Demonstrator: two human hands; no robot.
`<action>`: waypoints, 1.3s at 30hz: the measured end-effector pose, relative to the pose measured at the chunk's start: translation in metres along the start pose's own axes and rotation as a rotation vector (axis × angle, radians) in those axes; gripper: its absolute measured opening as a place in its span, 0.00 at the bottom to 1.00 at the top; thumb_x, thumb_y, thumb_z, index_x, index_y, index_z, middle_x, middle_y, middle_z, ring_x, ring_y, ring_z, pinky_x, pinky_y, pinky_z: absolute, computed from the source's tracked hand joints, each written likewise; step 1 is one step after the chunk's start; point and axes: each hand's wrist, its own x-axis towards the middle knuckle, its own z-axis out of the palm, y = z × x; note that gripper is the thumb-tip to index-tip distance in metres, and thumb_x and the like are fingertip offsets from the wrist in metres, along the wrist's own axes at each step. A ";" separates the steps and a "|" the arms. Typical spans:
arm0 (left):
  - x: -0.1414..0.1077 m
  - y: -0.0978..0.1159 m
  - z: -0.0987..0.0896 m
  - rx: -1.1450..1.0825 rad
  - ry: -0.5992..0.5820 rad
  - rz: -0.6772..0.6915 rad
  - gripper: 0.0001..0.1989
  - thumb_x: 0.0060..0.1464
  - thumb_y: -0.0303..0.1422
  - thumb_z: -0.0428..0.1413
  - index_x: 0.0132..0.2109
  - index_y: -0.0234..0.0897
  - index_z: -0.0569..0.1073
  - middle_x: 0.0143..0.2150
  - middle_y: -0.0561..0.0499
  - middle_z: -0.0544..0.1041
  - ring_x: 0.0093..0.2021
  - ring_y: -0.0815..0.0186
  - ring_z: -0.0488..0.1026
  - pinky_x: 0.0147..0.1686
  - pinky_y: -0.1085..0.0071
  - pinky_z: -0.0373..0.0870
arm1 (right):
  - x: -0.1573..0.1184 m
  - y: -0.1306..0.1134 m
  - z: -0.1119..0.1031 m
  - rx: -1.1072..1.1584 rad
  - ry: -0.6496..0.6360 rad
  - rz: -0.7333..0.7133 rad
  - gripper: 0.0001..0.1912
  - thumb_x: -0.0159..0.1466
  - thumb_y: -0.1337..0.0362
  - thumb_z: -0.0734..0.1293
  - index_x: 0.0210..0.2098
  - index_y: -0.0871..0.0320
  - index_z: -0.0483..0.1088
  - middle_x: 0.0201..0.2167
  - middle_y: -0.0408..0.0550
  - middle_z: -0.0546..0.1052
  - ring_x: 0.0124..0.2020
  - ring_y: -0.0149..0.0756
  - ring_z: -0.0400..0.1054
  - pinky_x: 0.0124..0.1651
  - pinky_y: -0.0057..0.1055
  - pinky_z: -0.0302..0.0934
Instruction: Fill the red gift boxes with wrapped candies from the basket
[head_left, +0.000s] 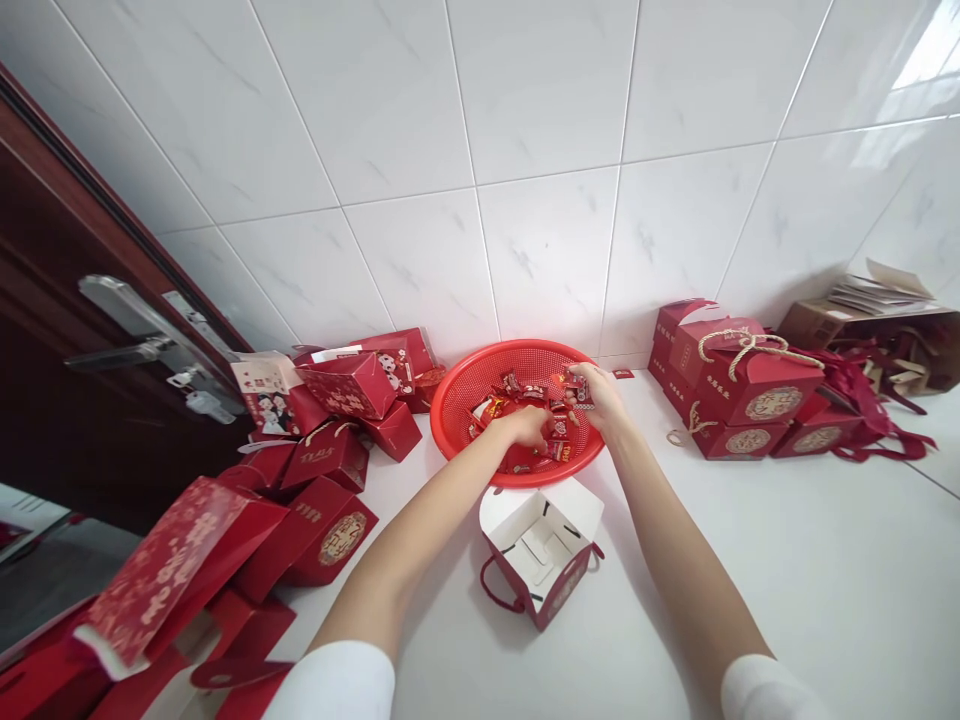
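Observation:
A red plastic colander (450, 410) against the tiled wall holds several small red-wrapped candies (534, 392). My left hand (527, 427) reaches down inside it, its fingers curled among the candies; whatever they grip is hidden. At the colander's right side, my right hand (601, 398) is closed on wrapped candies, whose red wrappers show at its fingertips. Directly in front of the colander stands an open red gift box (541, 565) with a white inside and a dark red cord handle. I see no candies in that box.
Red gift boxes (330, 535) are heaped along the left, beside a dark door with a handle (142, 340). More closed boxes with rope handles (739, 385) stand at the right, with red ribbons (862, 400) and a cardboard carton (892, 330) behind.

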 end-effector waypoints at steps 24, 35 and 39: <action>-0.189 0.030 -0.008 -0.307 0.183 0.126 0.17 0.51 0.38 0.60 0.47 0.38 0.78 0.45 0.47 0.79 0.45 0.60 0.75 0.44 0.69 0.69 | -0.126 -0.082 0.016 -0.686 -0.570 -0.439 0.14 0.60 0.53 0.71 0.34 0.58 0.74 0.27 0.43 0.73 0.25 0.29 0.62 0.27 0.27 0.55; -0.204 0.016 -0.002 -0.287 0.037 -0.083 0.34 0.41 0.42 0.64 0.57 0.39 0.72 0.49 0.47 0.77 0.50 0.56 0.73 0.46 0.68 0.69 | -0.135 -0.066 0.024 -1.030 -0.686 -0.429 0.12 0.64 0.55 0.66 0.35 0.57 0.74 0.30 0.45 0.76 0.28 0.31 0.64 0.30 0.27 0.57; -0.205 0.010 -0.001 -0.272 0.024 -0.068 0.36 0.42 0.43 0.64 0.60 0.39 0.71 0.49 0.47 0.76 0.50 0.55 0.73 0.47 0.68 0.68 | -0.136 -0.060 0.029 -0.962 -0.708 -0.334 0.11 0.65 0.56 0.64 0.32 0.56 0.68 0.26 0.43 0.75 0.23 0.30 0.66 0.26 0.26 0.57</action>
